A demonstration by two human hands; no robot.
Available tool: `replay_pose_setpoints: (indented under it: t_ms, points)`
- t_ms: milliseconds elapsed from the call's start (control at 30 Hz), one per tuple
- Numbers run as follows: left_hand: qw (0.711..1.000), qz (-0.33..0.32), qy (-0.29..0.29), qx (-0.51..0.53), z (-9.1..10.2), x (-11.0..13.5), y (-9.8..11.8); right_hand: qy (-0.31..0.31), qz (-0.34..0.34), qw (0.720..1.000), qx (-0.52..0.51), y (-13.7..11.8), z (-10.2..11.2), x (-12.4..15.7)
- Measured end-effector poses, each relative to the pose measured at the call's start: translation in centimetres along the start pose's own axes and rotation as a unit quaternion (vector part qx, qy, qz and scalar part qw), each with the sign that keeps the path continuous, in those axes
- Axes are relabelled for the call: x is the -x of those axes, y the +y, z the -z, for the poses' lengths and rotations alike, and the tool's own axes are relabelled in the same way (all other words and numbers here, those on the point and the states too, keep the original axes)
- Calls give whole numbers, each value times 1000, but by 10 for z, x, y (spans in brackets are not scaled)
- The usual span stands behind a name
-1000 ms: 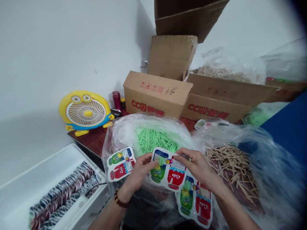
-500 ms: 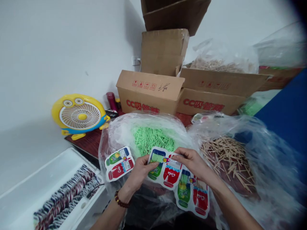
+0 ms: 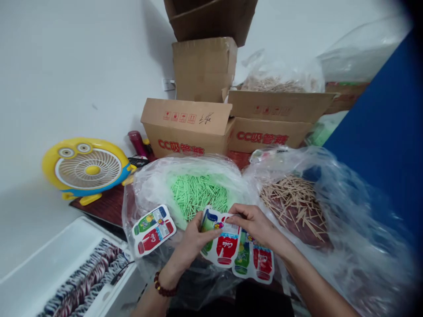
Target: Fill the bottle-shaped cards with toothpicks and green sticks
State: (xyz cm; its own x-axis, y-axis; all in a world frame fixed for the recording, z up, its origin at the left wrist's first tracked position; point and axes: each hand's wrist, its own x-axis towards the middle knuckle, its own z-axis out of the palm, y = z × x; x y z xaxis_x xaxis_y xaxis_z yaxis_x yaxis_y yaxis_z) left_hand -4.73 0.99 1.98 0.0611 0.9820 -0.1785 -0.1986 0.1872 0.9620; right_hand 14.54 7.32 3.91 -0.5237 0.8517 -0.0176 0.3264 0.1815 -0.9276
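Observation:
Between my hands is a bottle-shaped candy packet (image 3: pixel 228 246) with a green half and a red Cola half. My left hand (image 3: pixel 193 240) grips its left side, thumb across the front and the other fingers behind. At the top edge, the fingers of my right hand (image 3: pixel 253 224) pinch the same packet. Under it and to the right lies a second packet (image 3: pixel 263 265), partly covered. A third packet (image 3: pixel 153 231) rests on clear plastic left of my left hand. Beyond my hands, many thin green sticks (image 3: pixel 198 193) fill an open plastic bag (image 3: pixel 148 180).
Brown sticks (image 3: pixel 294 198) lie in another plastic bag (image 3: pixel 357 189) at the right. A white foam box (image 3: pixel 56 259) at lower left holds rows of packets. A yellow fan (image 3: pixel 92 169) stands at the table's left end. Cardboard boxes (image 3: pixel 185 121) line the back.
The view has swung, shifting the scene leftward. The held packet is turned so its green half looks narrower, and my left thumb now reaches toward its middle.

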Motion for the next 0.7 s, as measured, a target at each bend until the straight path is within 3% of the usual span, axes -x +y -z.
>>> replay_pose_setpoints:
  t_ms: [300,567,700]
  points:
    - [991,-8,48,-121,-22,0,-22,47,28,998,42,8,-2,24]
    - [992,34,-47,-114,-48,-5,-24,74,36,992,91,26,15,51]
    - [989,87,-74,-90,-58,-6,-26,66,33,995,72,37,44,64]
